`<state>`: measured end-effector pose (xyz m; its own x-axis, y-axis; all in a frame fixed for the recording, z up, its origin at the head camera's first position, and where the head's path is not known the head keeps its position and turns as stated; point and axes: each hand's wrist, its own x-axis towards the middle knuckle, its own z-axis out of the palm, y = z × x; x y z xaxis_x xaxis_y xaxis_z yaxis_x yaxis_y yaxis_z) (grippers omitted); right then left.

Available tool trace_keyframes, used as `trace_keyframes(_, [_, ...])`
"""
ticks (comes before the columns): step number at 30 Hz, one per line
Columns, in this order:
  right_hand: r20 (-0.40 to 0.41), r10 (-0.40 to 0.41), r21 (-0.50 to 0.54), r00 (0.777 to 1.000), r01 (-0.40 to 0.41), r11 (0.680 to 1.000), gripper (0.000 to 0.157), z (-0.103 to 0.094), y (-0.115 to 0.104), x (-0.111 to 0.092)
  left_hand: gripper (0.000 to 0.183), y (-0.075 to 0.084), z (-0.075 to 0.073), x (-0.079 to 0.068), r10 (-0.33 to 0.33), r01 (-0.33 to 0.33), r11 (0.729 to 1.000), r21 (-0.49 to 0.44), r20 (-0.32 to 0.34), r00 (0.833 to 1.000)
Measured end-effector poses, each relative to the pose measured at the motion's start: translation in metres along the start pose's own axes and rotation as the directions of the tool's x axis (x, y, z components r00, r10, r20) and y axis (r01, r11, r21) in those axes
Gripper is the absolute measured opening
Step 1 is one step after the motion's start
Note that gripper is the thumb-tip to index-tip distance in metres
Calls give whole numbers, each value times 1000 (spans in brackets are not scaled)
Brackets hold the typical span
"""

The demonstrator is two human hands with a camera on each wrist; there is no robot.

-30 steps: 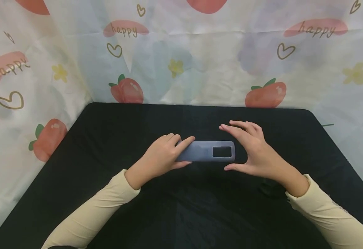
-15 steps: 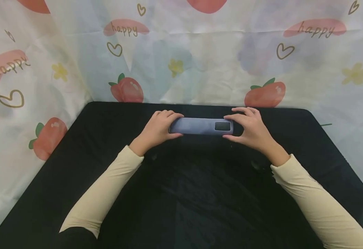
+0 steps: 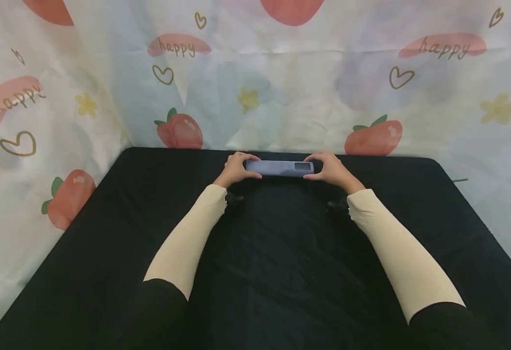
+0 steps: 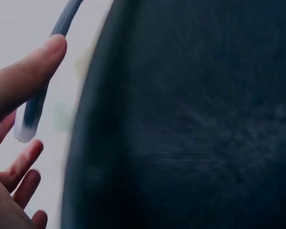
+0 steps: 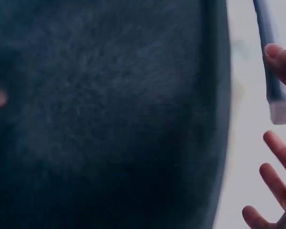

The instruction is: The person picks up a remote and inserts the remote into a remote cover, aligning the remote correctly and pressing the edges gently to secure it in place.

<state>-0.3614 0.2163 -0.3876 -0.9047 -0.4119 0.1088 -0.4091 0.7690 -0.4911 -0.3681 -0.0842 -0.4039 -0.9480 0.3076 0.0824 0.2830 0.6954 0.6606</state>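
Note:
A blue-grey phone case [image 3: 277,168] with a rectangular camera cutout near its right end is held lengthwise between the two hands in the head view. My left hand [image 3: 235,170] grips its left end, thumb on the near edge and fingers on the far edge. At the other end, my right hand [image 3: 333,171] pinches it the same way. The left wrist view shows the case [image 4: 34,112] edge-on under the thumb, its end pale and translucent. In the right wrist view the case [image 5: 272,86] also appears edge-on, with the other fingers spread below it.
Black cloth covers the table [image 3: 273,243], whose far edge lies just behind the case. A pale curtain [image 3: 290,97] printed with fruit, hearts and "happy" hangs behind and at the sides. Dark devices are strapped at both wrists.
The right hand has closed in from beside the case and taken hold of its right end. Both hands have carried the case away from the body, toward the far table edge.

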Motion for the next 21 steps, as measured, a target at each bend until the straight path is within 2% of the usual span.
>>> trace_keyframes(3, [55,68,11,996,-68,998,49,10,7,3,51,-6,10,0,-90,90,996,4,27,996])
trace_keyframes(5, [80,108,15,991,-110,994,49,16,9,3,50,-10,15,-2,-126,126,992,13,41,991])
trace_keyframes(8, [97,132,23,986,-135,991,49,23,11,1,50,-13,21,-5,-152,152,988,13,52,987])
trace_keyframes(13, [114,138,15,984,-141,990,49,26,14,0,53,-14,23,-4,-162,160,987,31,64,985])
trace_keyframes(16, [128,144,7,981,-146,989,54,26,15,1,71,-14,22,-3,-164,158,985,72,86,983])
trace_keyframes(19, [136,122,11,983,-125,992,70,23,13,2,97,-12,19,-4,-154,148,987,70,103,983])
trace_keyframes(21, [113,105,28,988,-109,994,83,18,9,-1,107,-11,17,-9,-125,120,991,58,96,987])
